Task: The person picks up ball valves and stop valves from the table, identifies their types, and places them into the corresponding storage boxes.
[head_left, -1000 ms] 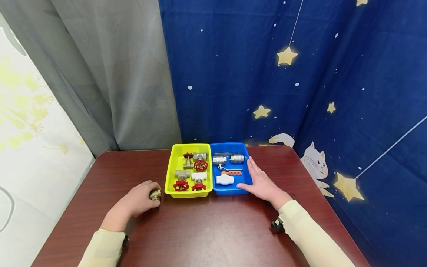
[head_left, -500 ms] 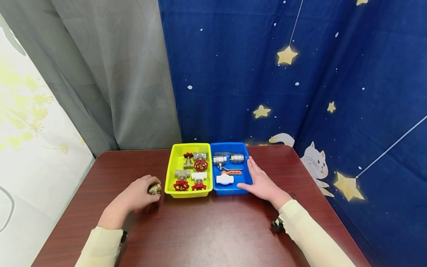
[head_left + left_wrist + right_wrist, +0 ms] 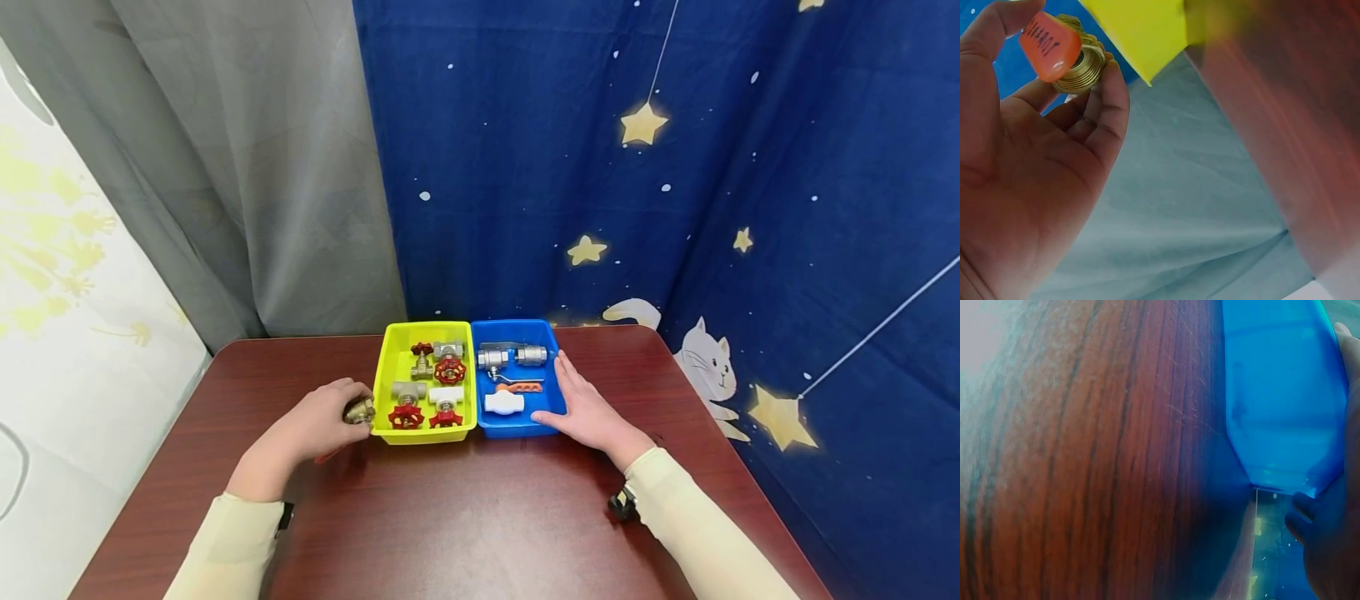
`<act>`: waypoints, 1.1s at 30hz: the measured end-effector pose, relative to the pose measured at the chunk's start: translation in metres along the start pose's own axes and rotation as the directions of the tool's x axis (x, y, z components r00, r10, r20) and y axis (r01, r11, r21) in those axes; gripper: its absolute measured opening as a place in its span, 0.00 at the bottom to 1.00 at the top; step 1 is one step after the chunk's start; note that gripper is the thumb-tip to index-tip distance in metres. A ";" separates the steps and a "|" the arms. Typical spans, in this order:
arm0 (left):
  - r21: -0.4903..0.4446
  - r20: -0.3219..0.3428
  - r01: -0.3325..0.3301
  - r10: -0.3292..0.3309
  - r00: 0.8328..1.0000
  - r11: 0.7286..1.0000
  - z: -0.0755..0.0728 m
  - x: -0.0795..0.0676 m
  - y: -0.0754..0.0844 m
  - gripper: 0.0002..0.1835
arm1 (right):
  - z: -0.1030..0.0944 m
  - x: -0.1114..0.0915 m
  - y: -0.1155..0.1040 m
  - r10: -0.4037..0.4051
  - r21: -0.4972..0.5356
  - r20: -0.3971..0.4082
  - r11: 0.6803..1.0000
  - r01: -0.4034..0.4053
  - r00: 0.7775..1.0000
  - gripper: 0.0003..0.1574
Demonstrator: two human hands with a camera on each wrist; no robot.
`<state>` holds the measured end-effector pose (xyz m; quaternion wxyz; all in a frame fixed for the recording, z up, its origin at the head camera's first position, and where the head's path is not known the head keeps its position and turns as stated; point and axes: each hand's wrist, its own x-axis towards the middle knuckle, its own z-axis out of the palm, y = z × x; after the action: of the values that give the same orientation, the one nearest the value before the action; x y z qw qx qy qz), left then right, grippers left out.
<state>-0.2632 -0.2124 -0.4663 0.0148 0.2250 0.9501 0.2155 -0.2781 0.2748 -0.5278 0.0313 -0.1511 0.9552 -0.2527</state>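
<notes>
A brass valve with an orange handle is pinched between the thumb and fingers of my left hand. Both lie at the left edge of the yellow tray, the valve close to its rim. In the left wrist view, the threaded brass end shows and dark marking runs across the handle. My right hand rests against the blue tray, fingers straight along its right side and thumb at the near right corner.
In the yellow tray sit several valves with red handwheels. The blue tray holds metal lever valves and a white valve with an orange handle. Both trays stand side by side on a brown table, curtains behind.
My left hand has moved up and to the right with the brass valve, from the table beside the yellow tray to its left rim. The right hand has stayed put.
</notes>
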 end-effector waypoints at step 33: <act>0.130 0.223 -0.210 0.177 0.958 0.969 -0.005 0.090 0.119 0.35 | -0.001 0.000 -0.002 0.002 0.006 -0.005 1.000 -0.002 1.000 0.75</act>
<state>-0.2948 -0.0799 -0.4062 0.0767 0.3390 0.9302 0.1177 -0.2775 0.2738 -0.5259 0.0295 -0.1494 0.9547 -0.2557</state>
